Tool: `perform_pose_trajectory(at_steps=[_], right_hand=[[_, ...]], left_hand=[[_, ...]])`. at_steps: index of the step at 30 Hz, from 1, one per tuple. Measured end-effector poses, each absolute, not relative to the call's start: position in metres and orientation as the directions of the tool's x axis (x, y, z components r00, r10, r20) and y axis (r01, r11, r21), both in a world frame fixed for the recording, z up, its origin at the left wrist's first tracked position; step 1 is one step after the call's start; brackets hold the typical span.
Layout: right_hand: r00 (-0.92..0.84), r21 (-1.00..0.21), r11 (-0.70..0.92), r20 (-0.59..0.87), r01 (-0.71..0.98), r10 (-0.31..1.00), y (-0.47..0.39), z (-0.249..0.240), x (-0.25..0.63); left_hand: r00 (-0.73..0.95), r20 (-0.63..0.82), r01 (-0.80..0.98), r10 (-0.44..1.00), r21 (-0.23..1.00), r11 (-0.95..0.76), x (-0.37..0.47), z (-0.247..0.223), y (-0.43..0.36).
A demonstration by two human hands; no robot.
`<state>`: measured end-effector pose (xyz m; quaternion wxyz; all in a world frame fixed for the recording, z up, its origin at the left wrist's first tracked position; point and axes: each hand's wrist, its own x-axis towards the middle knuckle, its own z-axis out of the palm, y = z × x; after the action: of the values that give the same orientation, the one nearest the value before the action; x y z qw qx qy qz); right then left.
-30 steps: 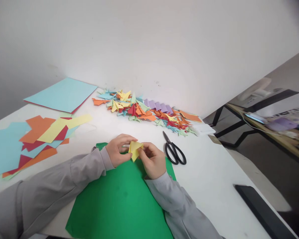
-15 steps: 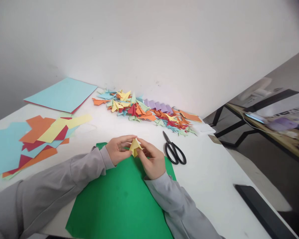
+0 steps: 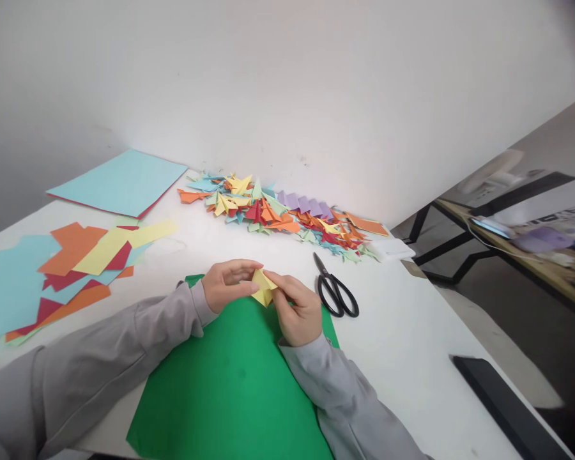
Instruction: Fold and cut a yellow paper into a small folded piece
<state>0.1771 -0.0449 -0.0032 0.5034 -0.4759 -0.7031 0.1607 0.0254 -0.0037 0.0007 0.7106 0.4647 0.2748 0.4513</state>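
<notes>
A small piece of folded yellow paper (image 3: 264, 289) is held up between my two hands, over the far end of a green sheet (image 3: 239, 377). My right hand (image 3: 299, 310) pinches its right side between thumb and fingers. On the other side, my left hand (image 3: 227, 285) has its thumb and fingertips at the paper's left edge, closed lightly on it. Some fingertips are hidden behind the paper. Black-handled scissors (image 3: 336, 294) lie just right of my right hand.
Along the wall runs a heap of colourful folded paper pieces (image 3: 268, 214), with purple ones (image 3: 306, 204) among them. Loose coloured cut paper (image 3: 76, 268) lies at left, below a light blue sheet stack (image 3: 124, 182). A dark flat object (image 3: 503, 402) sits at the table's right edge.
The yellow paper has turned and tilted, shifting slightly right with my right hand. My left fingers have moved a little, the thumb now straighter along its edge.
</notes>
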Motion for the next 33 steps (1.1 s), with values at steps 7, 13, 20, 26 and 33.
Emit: perform_pose_trajectory(at_steps=[7, 13, 20, 26, 33], right_hand=[[-0.205, -0.494, 0.616, 0.655, 0.613, 0.728, -0.049, -0.0028, 0.1755], [-0.128, -0.475, 0.56, 0.674, 0.678, 0.727, -0.0499, -0.0026, 0.1739], [0.001, -0.683, 0.461, 0.56, 0.567, 0.829, -0.0486, -0.0035, 0.1748], [0.061, -0.882, 0.352, 0.389, 0.314, 0.919, -0.048, -0.0043, 0.1753], [0.026, -0.879, 0.317, 0.348, 0.357, 0.937, -0.0464, -0.0034, 0.1702]], left_hand=[[0.385, -0.165, -0.405, 0.908, 0.854, 0.327, 0.0299, -0.0016, -0.001], [0.471, -0.156, -0.359, 0.868, 0.865, 0.35, 0.0293, 0.0019, -0.0015], [0.419, -0.092, -0.377, 0.903, 0.887, 0.266, 0.0263, -0.0046, 0.0031], [0.399, -0.096, -0.405, 0.912, 0.874, 0.269, 0.0244, -0.0049, 0.0042], [0.422, -0.091, -0.393, 0.902, 0.878, 0.272, 0.0242, -0.0054, 0.0041]])
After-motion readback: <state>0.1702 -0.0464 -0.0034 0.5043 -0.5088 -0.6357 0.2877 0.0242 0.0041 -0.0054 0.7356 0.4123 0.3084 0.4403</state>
